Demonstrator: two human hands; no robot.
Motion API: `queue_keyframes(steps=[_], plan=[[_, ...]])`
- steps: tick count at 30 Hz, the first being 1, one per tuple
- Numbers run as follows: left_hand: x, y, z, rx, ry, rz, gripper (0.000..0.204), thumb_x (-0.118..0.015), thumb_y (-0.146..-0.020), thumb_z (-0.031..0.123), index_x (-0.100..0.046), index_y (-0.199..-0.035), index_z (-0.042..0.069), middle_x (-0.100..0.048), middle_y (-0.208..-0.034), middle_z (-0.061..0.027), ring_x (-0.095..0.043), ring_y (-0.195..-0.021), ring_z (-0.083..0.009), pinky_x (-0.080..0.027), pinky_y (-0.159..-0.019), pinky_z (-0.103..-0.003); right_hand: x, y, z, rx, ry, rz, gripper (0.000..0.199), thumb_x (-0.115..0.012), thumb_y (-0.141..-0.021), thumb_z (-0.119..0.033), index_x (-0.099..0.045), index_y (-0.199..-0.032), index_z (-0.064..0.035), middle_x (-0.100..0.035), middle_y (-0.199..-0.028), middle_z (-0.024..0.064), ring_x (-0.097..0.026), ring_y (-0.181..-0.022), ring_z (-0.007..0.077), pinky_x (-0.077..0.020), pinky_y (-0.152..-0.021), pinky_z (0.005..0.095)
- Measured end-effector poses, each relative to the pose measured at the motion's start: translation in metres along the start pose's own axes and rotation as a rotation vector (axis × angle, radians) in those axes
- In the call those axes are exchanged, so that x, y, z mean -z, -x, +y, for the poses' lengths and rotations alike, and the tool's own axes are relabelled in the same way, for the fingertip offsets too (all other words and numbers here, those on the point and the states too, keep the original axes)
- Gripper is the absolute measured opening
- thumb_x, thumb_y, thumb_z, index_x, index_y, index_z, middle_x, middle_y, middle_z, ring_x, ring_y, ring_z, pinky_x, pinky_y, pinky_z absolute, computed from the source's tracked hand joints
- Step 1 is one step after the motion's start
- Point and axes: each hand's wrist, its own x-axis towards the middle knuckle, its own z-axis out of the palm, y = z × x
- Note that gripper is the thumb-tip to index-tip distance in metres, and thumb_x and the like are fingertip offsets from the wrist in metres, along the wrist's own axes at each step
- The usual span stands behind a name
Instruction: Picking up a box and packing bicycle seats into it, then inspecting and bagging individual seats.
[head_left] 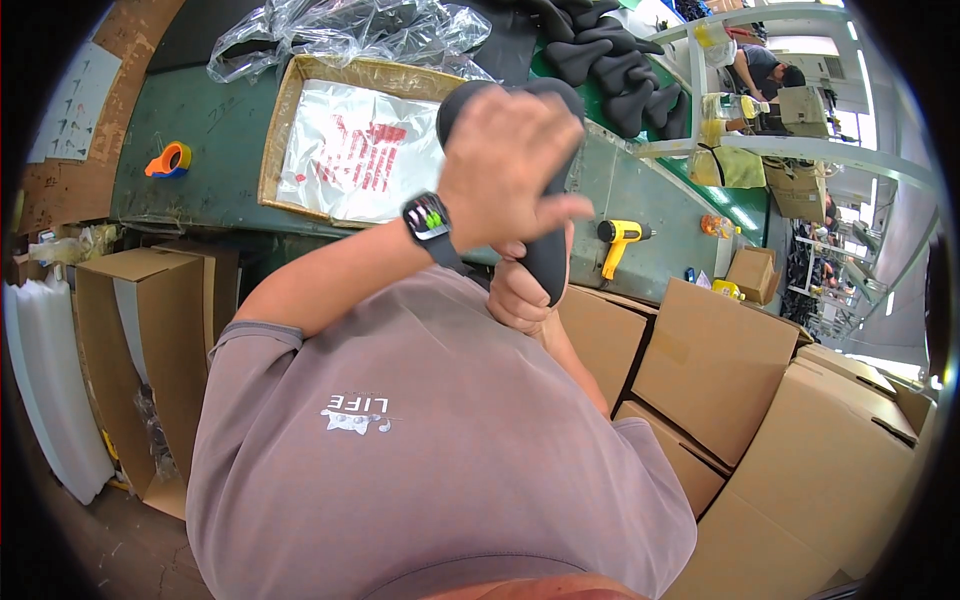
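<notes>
Shirt nearest us, saddle pinned nose-first beyond it

Nearest us is the grey-brown shirt (440, 450), and just past it we find the saddle (546, 256), held up in front of the chest, short of the green bench (215, 125). Its long axis runs near to far: narrow nose toward the shirt, broad end away from it, the nose leaning slightly right.

Our right hand (520, 296) is the nearer one, its fingers curled firmly round the nose. Our left hand (508, 150) reaches across from the left and lies over the broad end, fingers extended and thumb out to the right; it is blurred, so we cannot tell whether the palm presses or only hovers. From those fingers, the saddle lies directly beneath, its nose pointing back to the right hand.

Far left of the saddle sits the box (283, 135), a printed plastic sheet (352, 150) inside; to its right, the heat gun (622, 238) rests on the bench.
</notes>
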Motion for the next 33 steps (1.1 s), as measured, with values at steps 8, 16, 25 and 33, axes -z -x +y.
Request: queue_keyframes(steps=[8,16,25,33], plan=[[-0.073,0.047,-0.162,0.428,-0.092,-0.061,0.026,-0.063,-0.110,0.036,-0.078,-0.111,0.015,-0.081,-0.108,-0.0153,-0.076,-0.102,-0.0385,-0.060,-0.081,-0.052,-0.008,0.016,0.000,0.129,-0.065,-0.147,0.084,-0.049,-0.107,-0.083,-0.041,-0.131,-0.0025,-0.048,-0.059,0.0013,-0.036,-0.034,0.0087,-0.0252,-0.034,0.0259],[-0.172,0.263,-0.173,0.814,-0.052,-0.918,0.046,-0.080,-0.099,0.050,-0.077,-0.109,0.005,-0.080,-0.115,-0.0228,-0.077,-0.110,-0.0422,-0.060,-0.093,-0.054,-0.008,0.029,-0.006,0.552,1.402,0.746,0.075,-0.081,-0.102,-0.033,-0.045,-0.155,0.0054,-0.073,-0.090,0.0109,-0.066,-0.065,0.0146,-0.0549,-0.069,0.0277],[-0.186,0.302,-0.165,0.667,-0.224,-0.728,0.027,-0.072,-0.106,0.035,-0.079,-0.108,0.008,-0.074,-0.110,-0.0159,-0.072,-0.105,-0.0388,-0.059,-0.088,-0.053,0.079,0.096,-0.039,0.373,1.269,1.452,0.041,-0.089,-0.097,-0.016,-0.061,-0.125,-0.0026,-0.076,-0.091,0.0105,-0.071,-0.064,0.0186,-0.0589,-0.057,0.0340],[-0.170,0.312,-0.189,0.906,0.008,-0.695,0.033,-0.058,-0.112,0.032,-0.078,-0.106,0.006,-0.075,-0.109,-0.0210,-0.072,-0.105,-0.0436,-0.056,-0.090,-0.055,0.130,0.079,-0.056,0.325,1.269,1.333,0.051,-0.086,-0.102,-0.022,-0.058,-0.139,-0.0026,-0.075,-0.097,0.0091,-0.072,-0.070,0.0171,-0.0598,-0.061,0.0336]])
